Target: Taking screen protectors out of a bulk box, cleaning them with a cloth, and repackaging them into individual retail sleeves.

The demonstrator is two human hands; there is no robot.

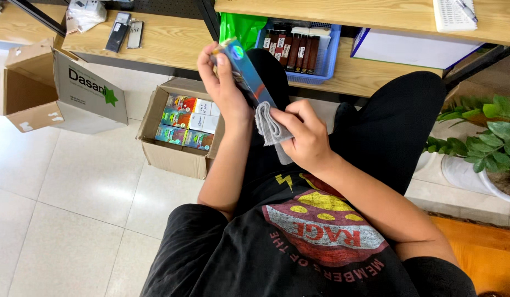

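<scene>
My left hand (222, 82) grips a slim, shiny box (245, 69) with an iridescent blue face, holding it upright above my lap. My right hand (304, 137) pinches a folded grey cloth (269, 126) and presses it against the box's lower end. Both hands are close together over my black trousers. The box's back side is hidden by my left fingers.
An open cardboard carton (175, 157) of colourful small boxes stands on the tiled floor to the left. A second, tipped carton (57, 88) lies further left. A blue basket (321, 69) of dark bottles sits on a low wooden shelf ahead. A potted plant (486, 143) is at right.
</scene>
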